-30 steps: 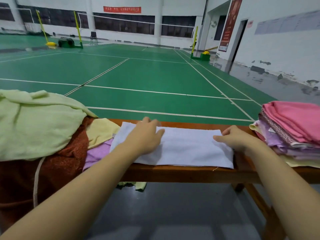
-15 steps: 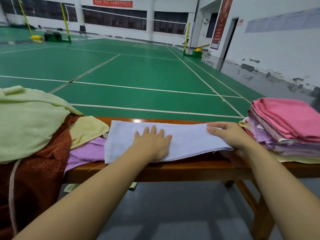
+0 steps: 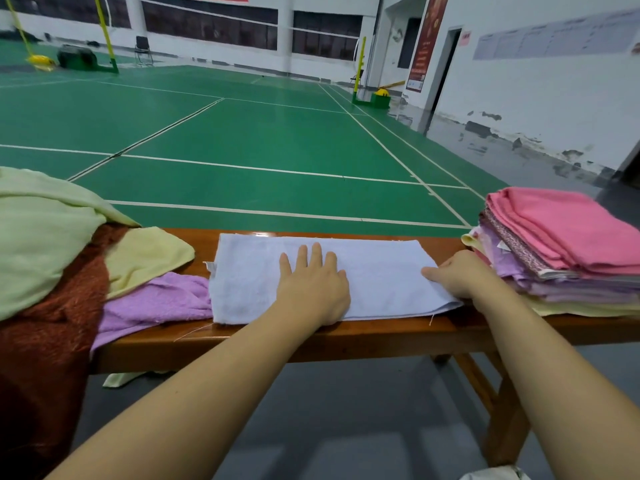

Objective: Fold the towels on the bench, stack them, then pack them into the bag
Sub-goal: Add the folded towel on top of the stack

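Note:
A pale blue-white towel (image 3: 381, 271), folded into a long strip, lies along the wooden bench (image 3: 311, 341). My left hand (image 3: 311, 285) presses flat on its middle with the fingers spread. My right hand (image 3: 457, 275) sits at the strip's right end, fingers curled over the edge and gripping it. At the bench's right end stands a stack of folded towels (image 3: 561, 237), pink on top, purple and yellow below. On the left, loose towels lie heaped: light green (image 3: 41, 237), rust-brown (image 3: 52, 341), yellow (image 3: 145, 258) and purple (image 3: 156, 303). No bag is clearly in view.
Beyond the bench a green badminton court (image 3: 259, 140) stretches away, with yellow net posts (image 3: 358, 74). Grey floor lies under the bench, and the bench leg (image 3: 502, 410) is at lower right. A scrap of yellow cloth (image 3: 121, 379) hangs below the bench. A white object (image 3: 491, 474) shows at the bottom edge.
My left hand slid right from the strip's left part to its middle and flattened. My right hand took hold of the strip's right end and drew it taut.

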The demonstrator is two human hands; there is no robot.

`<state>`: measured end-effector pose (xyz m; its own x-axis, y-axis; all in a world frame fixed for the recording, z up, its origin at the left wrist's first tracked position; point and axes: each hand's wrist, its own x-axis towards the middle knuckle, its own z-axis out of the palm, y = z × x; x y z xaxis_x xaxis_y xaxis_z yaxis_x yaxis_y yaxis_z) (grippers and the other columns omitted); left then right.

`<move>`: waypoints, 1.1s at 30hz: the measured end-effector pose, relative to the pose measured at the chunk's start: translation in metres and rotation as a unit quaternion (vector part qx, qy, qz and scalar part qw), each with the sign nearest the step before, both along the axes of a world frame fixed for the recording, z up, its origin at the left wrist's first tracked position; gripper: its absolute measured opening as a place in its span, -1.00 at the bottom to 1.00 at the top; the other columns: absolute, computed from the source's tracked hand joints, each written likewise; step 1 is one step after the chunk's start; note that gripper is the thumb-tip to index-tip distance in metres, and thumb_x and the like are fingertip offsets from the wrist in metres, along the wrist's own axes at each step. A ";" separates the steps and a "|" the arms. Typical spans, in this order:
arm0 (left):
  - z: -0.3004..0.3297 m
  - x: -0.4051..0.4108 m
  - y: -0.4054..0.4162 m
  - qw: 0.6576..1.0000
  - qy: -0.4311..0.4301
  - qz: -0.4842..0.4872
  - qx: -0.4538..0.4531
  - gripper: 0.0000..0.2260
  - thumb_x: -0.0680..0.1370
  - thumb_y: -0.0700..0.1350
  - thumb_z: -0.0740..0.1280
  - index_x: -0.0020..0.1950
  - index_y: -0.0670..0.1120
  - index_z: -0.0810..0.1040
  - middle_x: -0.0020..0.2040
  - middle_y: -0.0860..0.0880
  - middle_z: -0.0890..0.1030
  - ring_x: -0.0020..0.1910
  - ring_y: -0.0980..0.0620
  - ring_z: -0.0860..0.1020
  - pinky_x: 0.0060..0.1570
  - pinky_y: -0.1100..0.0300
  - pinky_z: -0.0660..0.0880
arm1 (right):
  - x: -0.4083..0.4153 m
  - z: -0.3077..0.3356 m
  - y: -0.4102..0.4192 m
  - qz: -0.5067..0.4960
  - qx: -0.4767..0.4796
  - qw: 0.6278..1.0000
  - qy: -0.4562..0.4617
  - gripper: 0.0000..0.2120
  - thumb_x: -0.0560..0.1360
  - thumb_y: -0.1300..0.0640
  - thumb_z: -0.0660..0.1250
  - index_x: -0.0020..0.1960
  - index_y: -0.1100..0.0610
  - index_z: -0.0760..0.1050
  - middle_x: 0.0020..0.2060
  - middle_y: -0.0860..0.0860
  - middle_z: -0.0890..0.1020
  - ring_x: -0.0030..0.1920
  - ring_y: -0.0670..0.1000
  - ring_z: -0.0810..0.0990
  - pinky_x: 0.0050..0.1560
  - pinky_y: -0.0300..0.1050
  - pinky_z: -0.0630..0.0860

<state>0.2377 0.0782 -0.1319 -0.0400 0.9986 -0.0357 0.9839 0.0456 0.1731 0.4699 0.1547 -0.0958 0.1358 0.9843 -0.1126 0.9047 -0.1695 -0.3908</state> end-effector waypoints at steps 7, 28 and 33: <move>-0.001 0.015 0.013 1.000 -0.011 -0.017 -0.004 -0.45 0.69 0.10 -0.13 0.65 -0.09 -0.04 0.66 -0.13 -0.12 0.63 -0.19 -0.15 0.53 -0.30 -0.19 | 0.015 0.003 -0.001 -0.067 0.097 0.957 0.267 -0.72 0.55 0.12 0.45 0.18 0.27 0.59 0.24 0.17 0.57 0.19 0.18 0.53 0.11 -0.02 0.41; 0.055 -0.115 -0.006 0.939 -0.258 0.212 0.078 -0.60 0.71 -0.09 0.03 0.28 -0.34 0.49 0.31 -0.36 0.51 0.25 -0.32 0.51 0.23 -0.06 0.46 | -0.137 0.053 -0.044 0.192 0.263 0.921 0.215 -0.79 0.47 0.07 0.42 -0.20 0.21 0.68 -0.35 0.01 0.64 -0.27 0.05 0.58 -0.22 -0.12 0.51; 0.052 -0.125 -0.015 0.927 -0.268 0.255 0.054 -0.65 0.73 -0.15 0.05 0.33 -0.35 0.45 0.28 -0.40 0.52 0.24 -0.35 0.53 0.14 -0.09 0.52 | -0.187 0.038 -0.079 0.316 0.069 0.914 0.243 -0.64 0.58 -0.13 0.36 -0.02 0.18 0.65 -0.28 0.01 0.65 -0.36 -0.04 0.58 -0.35 -0.16 0.54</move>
<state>0.1127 0.0630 -0.0797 -0.5144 0.8531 -0.0871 0.6105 0.4356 0.6615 0.2832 0.0755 -0.0577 -0.4983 0.8581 0.1237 0.5184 0.4093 -0.7508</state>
